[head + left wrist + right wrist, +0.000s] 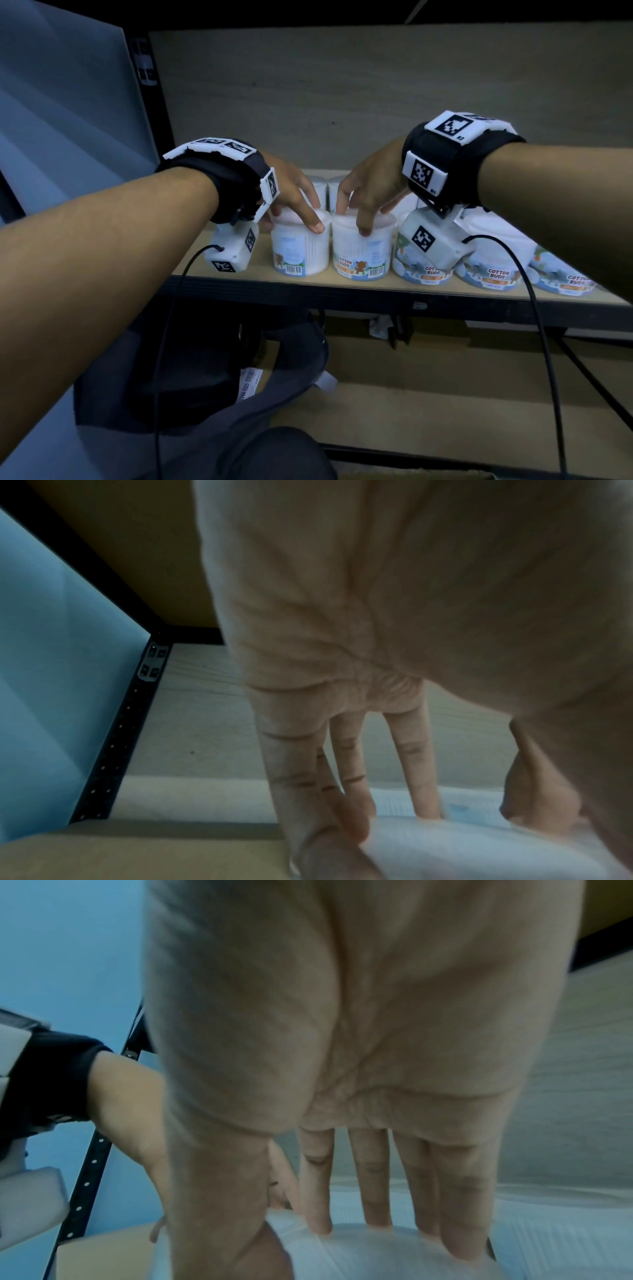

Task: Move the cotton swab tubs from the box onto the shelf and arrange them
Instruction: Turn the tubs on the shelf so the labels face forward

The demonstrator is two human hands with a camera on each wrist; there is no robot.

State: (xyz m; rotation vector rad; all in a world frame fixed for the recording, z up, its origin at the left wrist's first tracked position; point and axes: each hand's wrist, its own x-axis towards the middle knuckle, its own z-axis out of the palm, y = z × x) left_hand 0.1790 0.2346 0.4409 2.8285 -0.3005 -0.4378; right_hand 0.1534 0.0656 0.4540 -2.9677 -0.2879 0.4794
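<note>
Several white cotton swab tubs with "COTTON BUDS" labels stand in a row along the front of the wooden shelf (263, 274). My left hand (291, 198) grips the leftmost tub (296, 250) from above, thumb on the front rim and fingers behind. My right hand (368, 195) grips the neighbouring tub (359, 253) the same way. The two tubs stand side by side, nearly touching. The left wrist view shows my fingers (346, 764) down over the lid (462, 842). The right wrist view shows my fingers (373, 1177) on the lid (394, 1259).
Three more tubs (424, 270) (493, 270) (565, 277) continue the row to the right, and others (320, 190) stand behind. A black upright post (147, 102) bounds the shelf on the left. A dark bag (205, 359) lies below, beside the lower shelf (445, 394).
</note>
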